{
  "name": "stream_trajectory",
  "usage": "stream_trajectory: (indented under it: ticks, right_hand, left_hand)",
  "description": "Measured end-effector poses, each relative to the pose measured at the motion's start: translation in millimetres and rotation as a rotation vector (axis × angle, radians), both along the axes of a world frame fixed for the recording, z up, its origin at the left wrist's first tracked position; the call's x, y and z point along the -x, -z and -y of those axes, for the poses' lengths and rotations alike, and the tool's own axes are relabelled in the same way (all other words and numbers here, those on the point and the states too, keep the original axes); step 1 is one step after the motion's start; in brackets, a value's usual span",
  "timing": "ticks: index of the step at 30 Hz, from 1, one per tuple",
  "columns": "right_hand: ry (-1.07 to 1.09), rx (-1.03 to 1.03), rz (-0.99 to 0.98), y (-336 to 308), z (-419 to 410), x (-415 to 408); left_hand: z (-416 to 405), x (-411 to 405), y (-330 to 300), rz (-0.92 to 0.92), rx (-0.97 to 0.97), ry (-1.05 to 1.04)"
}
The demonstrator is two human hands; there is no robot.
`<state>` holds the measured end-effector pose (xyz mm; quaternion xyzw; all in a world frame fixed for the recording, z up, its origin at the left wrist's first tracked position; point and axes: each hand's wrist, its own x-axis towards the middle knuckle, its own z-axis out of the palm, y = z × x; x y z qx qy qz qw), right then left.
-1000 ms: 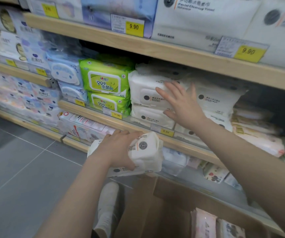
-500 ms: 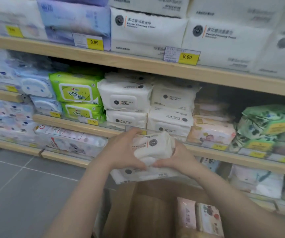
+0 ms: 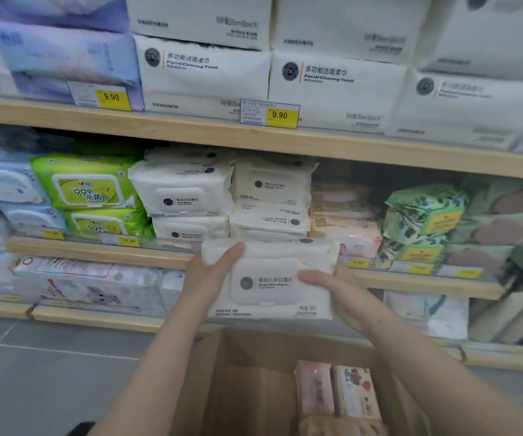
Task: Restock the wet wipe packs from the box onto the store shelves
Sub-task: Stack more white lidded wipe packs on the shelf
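Both hands hold one white pack (image 3: 269,278) flat-face toward the camera, in front of the middle shelf (image 3: 96,251) edge and above the box (image 3: 253,382). The left hand (image 3: 205,278) grips the pack's 9 o'clock end, thumb lying across the upper left corner of its face and the other fingers hidden behind. The right hand (image 3: 332,287) grips the 3 o'clock end, thumb pressed on the face beside the lid flap, the rest curled behind. The pack's lid faces out with a dark round logo and a line of print. Directly at 12 o'clock from the pack, on the middle shelf, sit two stacks of white packs (image 3: 222,196) of similar look. At 10 o'clock from the held pack stand green packs (image 3: 87,187), with pale blue packs (image 3: 8,187) farther left. At 2 o'clock lie peach packs (image 3: 345,228) and leaf-print packs (image 3: 423,215). The top shelf (image 3: 253,140) carries large white towel packs (image 3: 335,86) and two yellow price tags (image 3: 279,115) reading 9.90. At 6 o'clock the box stands open on the grey floor (image 3: 33,372), with pink and patterned packs (image 3: 338,391) upright in its right half. The bottom shelf (image 3: 90,320) at 8 o'clock holds long pale packs.
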<state>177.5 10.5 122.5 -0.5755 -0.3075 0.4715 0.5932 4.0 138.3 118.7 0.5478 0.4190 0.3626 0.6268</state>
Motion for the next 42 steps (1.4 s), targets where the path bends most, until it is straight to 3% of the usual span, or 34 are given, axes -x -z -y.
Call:
stream_trajectory:
  ticks: [2,4,6,8,10,12,16,19,21,25,27,34,38,42]
  right_hand:
    - [0.066,0.037,0.238,-7.7,1.6,0.4]
    - [0.125,0.075,0.645,-16.6,2.7,-2.7]
    - [0.014,0.114,1.041,-18.2,0.1,-5.6]
    - [-0.166,0.218,1.312,-18.3,-7.7,-2.6]
    - [-0.279,0.267,1.385,-18.1,-17.4,1.8]
    - [-0.261,0.232,1.42,-23.2,-25.8,1.6]
    - [-0.069,0.132,1.847,-45.5,-59.1,-22.3]
    - [-0.037,0.134,2.033,-67.0,-98.3,-46.8]
    - [-0.05,0.189,2.006,-69.9,-128.6,-64.7]
    - [-0.249,0.25,1.589,-64.5,-171.1,-88.7]
    - [-0.322,0.251,1.492,-66.5,-178.3,-94.5]
    - [-0.152,0.144,1.796,-54.6,-159.1,-85.6]
    - [-0.103,-0.006,1.776,-33.5,-104.0,-82.4]
    - [-0.1,0.025,1.645,21.3,-27.3,-89.2]
  left_hand:
    - [2.8,-5.4,0.1,-0.001,-0.015,-0.008]
    - [3.3,-9.7,-1.0,-0.016,-0.053,0.009]
    - [1.9,-11.7,-3.9,-0.059,-0.129,0.027]
    - [1.2,-14.1,-7.7,-0.096,-0.242,0.051]
    - [2.5,-16.4,-10.3,-0.144,-0.364,0.065]
    - [1.9,-17.3,-12.6,-0.174,-0.449,0.069]
    - [-22.4,-15.3,-18.5,-0.135,-0.534,0.047]
    - [-48.3,-8.3,-15.5,-0.173,-0.549,0.0]
    - [-60.1,-6.1,-6.9,-0.21,-0.548,-0.011]
    - [-69.8,-14.0,9.9,-0.304,-0.592,0.074]
    - [-71.1,-18.9,13.0,-0.323,-0.603,0.122]
    - [-54.9,-43.7,19.2,-0.396,-0.656,0.198]
    - [-28.7,-60.4,38.5,-0.481,-0.738,0.275]
    - [11.4,-72.9,85.0,-0.677,-0.864,0.479]
